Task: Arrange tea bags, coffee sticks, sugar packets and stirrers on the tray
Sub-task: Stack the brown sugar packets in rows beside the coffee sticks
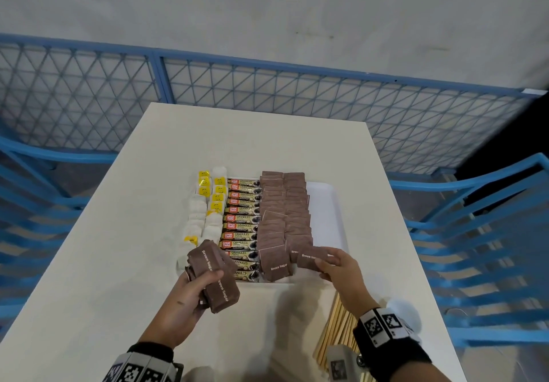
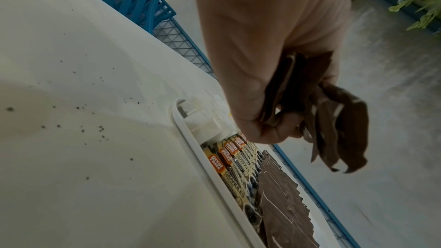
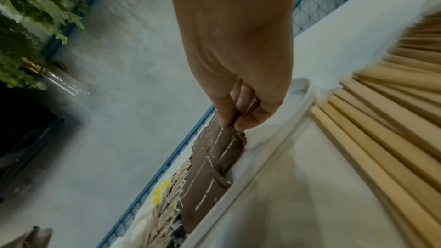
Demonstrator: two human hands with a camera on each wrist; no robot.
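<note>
White tray (image 1: 338,221) in middle of pale surface (image 1: 267,144), taken as landmark. Inside tray, far-left columns: tea bags (image 1: 205,203), white sachets with yellow tags. Next column toward tray centre: coffee sticks (image 1: 242,218), stacked crosswise, "Granules" print legible. Right of those: two overlapping columns of brown sugar packets (image 1: 285,212), running from tray's far edge to near edge. Right strip of tray bare white.

Left hand (image 1: 190,289) just outside tray's near-left corner, above the surface, fingers (image 2: 269,131) curled round a bundle of sugar packets (image 1: 215,277), thumb across the top; packets fanned and sticking out past the knuckles, "Brown Sugar" print visible.

Right hand (image 1: 335,265) over tray's near edge, at near end of right sugar column. Fingertips (image 3: 241,123) pressed together with thumb, pinching a single sugar packet (image 1: 312,258) by its edge; packet tilted, lower edge at or touching the packets already laid, exact contact unclear.

Wooden stirrers (image 1: 338,328) outside tray, on the surface just near of tray's near-right corner, lying as a fanned bundle partly under right forearm.

Beyond tray: blue mesh fence (image 1: 267,90), blue slatted chairs (image 1: 490,233) either side of the surface, grey floor. Marker-printed bands on both wrists.
</note>
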